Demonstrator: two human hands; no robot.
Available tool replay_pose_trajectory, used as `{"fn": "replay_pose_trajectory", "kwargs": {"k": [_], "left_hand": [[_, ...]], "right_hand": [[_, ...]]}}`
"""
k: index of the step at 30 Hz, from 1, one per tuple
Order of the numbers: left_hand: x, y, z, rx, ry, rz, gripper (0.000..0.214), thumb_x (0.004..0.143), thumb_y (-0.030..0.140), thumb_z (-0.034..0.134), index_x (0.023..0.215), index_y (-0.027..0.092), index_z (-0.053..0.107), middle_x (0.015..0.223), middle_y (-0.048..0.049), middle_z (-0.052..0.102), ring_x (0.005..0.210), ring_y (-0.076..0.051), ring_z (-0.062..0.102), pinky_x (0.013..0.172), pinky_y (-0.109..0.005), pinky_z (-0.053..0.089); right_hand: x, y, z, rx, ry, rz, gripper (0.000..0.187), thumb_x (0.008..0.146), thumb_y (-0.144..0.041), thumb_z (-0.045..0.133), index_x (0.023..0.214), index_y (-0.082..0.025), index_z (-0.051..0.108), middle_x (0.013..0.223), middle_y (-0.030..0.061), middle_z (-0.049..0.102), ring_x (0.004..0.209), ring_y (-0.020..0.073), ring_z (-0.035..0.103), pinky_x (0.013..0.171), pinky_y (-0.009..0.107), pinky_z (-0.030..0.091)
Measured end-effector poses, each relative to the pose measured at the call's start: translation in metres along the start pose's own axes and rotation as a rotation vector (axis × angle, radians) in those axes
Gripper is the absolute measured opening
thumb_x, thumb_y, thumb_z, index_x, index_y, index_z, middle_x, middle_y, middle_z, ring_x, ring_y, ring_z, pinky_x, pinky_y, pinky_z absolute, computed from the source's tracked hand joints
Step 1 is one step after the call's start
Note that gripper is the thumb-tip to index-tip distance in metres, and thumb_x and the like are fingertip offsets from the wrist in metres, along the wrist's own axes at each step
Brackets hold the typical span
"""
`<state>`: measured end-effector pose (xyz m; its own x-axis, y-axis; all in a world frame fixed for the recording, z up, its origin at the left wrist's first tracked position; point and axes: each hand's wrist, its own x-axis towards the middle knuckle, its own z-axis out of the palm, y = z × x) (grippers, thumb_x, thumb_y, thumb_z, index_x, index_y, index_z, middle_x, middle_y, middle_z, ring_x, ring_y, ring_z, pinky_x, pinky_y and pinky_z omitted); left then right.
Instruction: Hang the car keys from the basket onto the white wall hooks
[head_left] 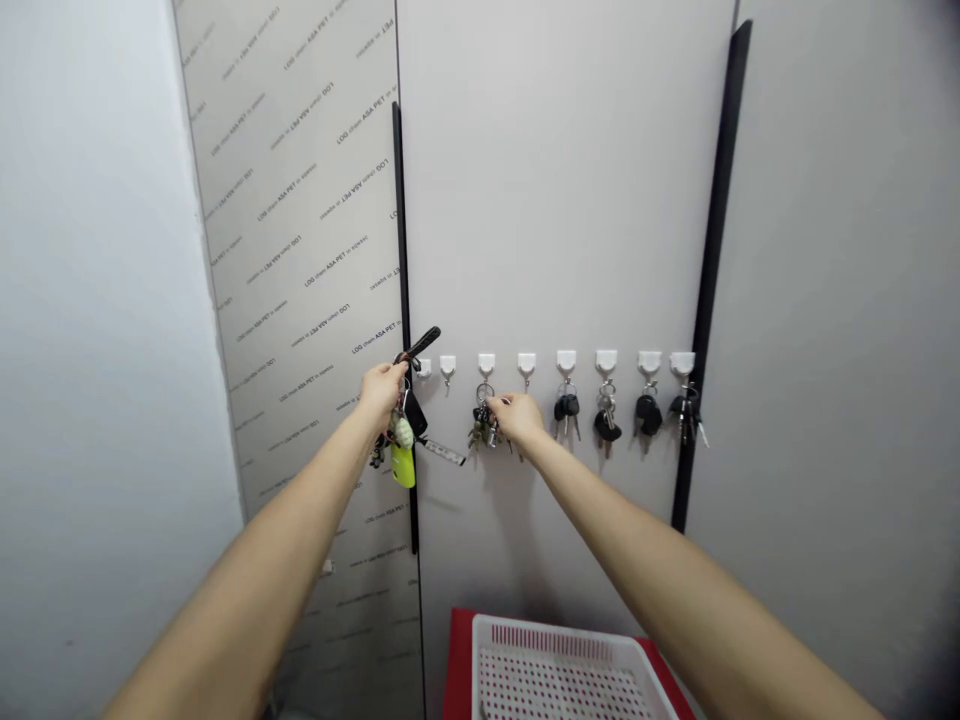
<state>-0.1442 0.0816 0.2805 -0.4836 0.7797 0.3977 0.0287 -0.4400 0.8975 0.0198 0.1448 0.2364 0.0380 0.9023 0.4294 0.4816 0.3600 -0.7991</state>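
My left hand (382, 392) is closed on a bunch of keys with a dark strap sticking up, a black key fob (413, 411), a pale green charm (403, 432) and a yellow-green tag (403, 466) dangling below. To its right, my right hand (519, 420) pinches a key bunch (484, 428) that hangs by its ring from a white hook (486, 364). Another white hook (526, 364) is just above my right hand; what hangs there is mostly hidden behind the hand. Left of the pinched bunch, a white hook (448, 366) carries no keys.
Several more key bunches (607, 415) hang in a row at right on the pale panel (562, 200). Long black handles (720, 200) run down the panel seams. Below stands a white perforated basket (484, 632) on a red surface (457, 660).
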Motion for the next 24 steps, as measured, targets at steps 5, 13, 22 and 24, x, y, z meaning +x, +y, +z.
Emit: {"fn": "replay_pose_trajectory", "kwargs": {"k": [5,13,22,24], "left_hand": [[0.009,0.014,-0.011,0.218,-0.135,-0.125,0.016,0.058,0.023,0.050,0.046,0.014,0.045,0.029,0.0086,0.021,0.024,-0.001,0.016,0.029,-0.016,0.008],[0.017,0.029,-0.008,0.198,-0.143,-0.178,0.019,0.061,0.022,0.045,0.044,0.014,0.043,0.029,0.0077,0.021,0.023,-0.001,0.014,0.030,-0.016,0.006],[-0.023,0.019,-0.001,-0.045,-0.234,-0.133,0.019,0.064,0.031,0.044,0.055,0.014,0.044,0.034,0.0090,0.021,0.026,0.000,0.017,0.029,-0.014,0.009],[-0.036,0.009,0.001,-0.064,-0.257,-0.159,0.019,0.064,0.032,0.044,0.057,0.014,0.044,0.035,0.0089,0.023,0.026,0.000,0.018,0.030,-0.014,0.009]], "right_hand": [[0.004,-0.002,0.000,-0.056,0.037,-0.023,0.024,0.063,-0.029,0.038,0.062,-0.015,0.057,0.056,0.0026,0.057,0.040,0.0091,0.047,0.040,0.019,0.034],[0.000,-0.005,-0.001,-0.019,0.005,-0.011,0.023,0.061,-0.030,0.040,0.069,-0.016,0.057,0.054,0.0009,0.056,0.038,0.0083,0.046,0.039,0.019,0.033],[0.009,-0.026,-0.013,-0.032,0.050,-0.098,0.019,0.060,-0.027,0.040,0.058,-0.014,0.054,0.053,0.0018,0.055,0.042,0.0090,0.046,0.041,0.019,0.033],[0.015,-0.031,-0.014,-0.035,0.061,-0.103,0.018,0.059,-0.027,0.041,0.057,-0.014,0.053,0.053,0.0024,0.056,0.042,0.0091,0.046,0.041,0.020,0.034]]}}
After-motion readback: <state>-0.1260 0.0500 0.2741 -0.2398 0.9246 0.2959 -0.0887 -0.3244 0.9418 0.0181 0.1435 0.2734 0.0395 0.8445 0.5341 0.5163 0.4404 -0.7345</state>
